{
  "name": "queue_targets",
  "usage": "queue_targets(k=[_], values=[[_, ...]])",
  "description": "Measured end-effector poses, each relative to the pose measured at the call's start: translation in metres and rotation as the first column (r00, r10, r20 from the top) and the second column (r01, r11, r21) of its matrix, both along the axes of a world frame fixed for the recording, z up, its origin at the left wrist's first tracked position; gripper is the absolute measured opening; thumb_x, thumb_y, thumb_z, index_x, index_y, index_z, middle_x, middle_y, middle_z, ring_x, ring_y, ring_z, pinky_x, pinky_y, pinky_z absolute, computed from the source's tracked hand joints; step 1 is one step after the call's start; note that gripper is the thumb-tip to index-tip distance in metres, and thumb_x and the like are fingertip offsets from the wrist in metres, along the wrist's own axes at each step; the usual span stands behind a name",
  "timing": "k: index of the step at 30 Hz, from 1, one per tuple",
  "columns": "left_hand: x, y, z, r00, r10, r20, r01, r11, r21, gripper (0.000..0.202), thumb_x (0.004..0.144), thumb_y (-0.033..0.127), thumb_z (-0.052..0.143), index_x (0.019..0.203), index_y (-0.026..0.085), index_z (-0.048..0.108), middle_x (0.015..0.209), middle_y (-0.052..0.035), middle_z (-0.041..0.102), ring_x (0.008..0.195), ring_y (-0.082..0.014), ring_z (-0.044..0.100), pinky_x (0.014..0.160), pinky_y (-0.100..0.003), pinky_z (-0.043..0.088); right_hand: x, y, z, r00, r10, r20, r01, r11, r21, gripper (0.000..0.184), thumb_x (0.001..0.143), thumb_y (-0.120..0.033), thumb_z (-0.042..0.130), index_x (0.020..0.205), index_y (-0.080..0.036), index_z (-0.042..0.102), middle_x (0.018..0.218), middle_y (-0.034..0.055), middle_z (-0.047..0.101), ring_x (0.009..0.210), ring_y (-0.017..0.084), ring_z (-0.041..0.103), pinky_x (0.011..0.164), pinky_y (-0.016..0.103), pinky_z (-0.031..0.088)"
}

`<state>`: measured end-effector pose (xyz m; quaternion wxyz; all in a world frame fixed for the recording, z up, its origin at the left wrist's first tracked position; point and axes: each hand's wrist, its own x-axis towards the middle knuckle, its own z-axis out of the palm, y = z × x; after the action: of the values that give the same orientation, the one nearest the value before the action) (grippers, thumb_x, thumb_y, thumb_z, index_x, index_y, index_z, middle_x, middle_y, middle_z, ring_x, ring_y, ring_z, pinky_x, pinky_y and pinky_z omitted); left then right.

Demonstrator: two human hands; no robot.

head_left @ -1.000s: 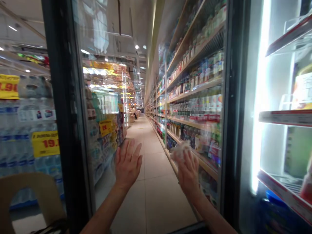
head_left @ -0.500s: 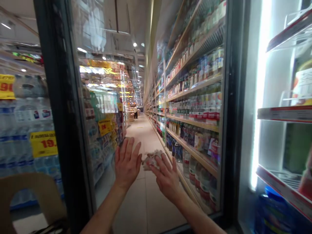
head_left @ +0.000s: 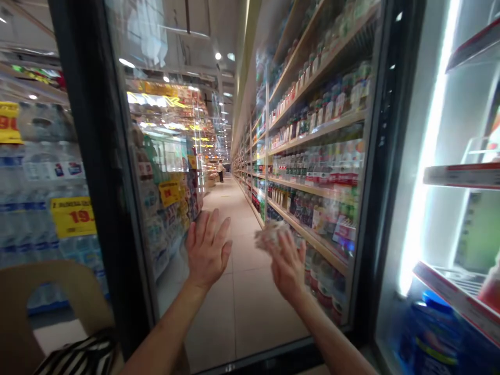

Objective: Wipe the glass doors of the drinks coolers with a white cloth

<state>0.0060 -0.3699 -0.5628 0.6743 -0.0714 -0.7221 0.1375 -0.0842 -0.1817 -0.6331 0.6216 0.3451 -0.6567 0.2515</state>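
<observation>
A dark-framed glass door [head_left: 219,333] fills the middle of the view. My left hand [head_left: 207,250] lies flat on the glass with its fingers spread, holding nothing. To its right, my right hand [head_left: 288,265] presses a crumpled pale cloth [head_left: 271,237] against the glass. The cloth sits under and beyond its fingers, somewhat blurred by motion. The two hands are apart, at about the same height.
Lit shelves [head_left: 461,176] with drinks stand close on the right, with a blue container [head_left: 433,328] below. Packs of bottled water [head_left: 47,177] and a tan chair back [head_left: 58,276] are at left. A person [head_left: 221,171] appears far down the aisle in the glass.
My right hand has moved to the right across the glass with the cloth. My left hand remains on the glass, shifted slightly in view. The door frame and shelves have shifted a little.
</observation>
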Motion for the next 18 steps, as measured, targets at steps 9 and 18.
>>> queue_targets(k=[9,18], values=[[-0.001,0.003,-0.001,0.988,-0.072,0.133,0.047,0.981,0.186,0.045,0.086,0.031,0.048,0.13,0.026,0.048,0.145,-0.0056,0.038,0.139,-0.0228,0.022,0.114,-0.047,0.012,0.002,0.005,-0.004,0.999,-0.018,0.045,0.011,0.988,0.153,0.061,0.085,-0.016,0.042,0.142,-0.034,0.028,0.148,0.0034,0.033,0.139,0.023,0.025,0.113,0.05,0.015],[-0.004,0.003,0.004,0.973,-0.079,0.219,0.031,0.976,0.216,0.044,0.089,0.036,0.041,0.131,0.021,0.046,0.151,-0.0007,0.027,0.141,-0.0225,0.015,0.116,-0.048,0.006,-0.015,0.017,-0.006,0.979,-0.114,0.166,0.134,0.984,-0.114,0.057,0.087,-0.017,0.037,0.143,-0.027,0.028,0.15,0.0096,0.029,0.141,0.027,0.02,0.109,0.055,0.021]])
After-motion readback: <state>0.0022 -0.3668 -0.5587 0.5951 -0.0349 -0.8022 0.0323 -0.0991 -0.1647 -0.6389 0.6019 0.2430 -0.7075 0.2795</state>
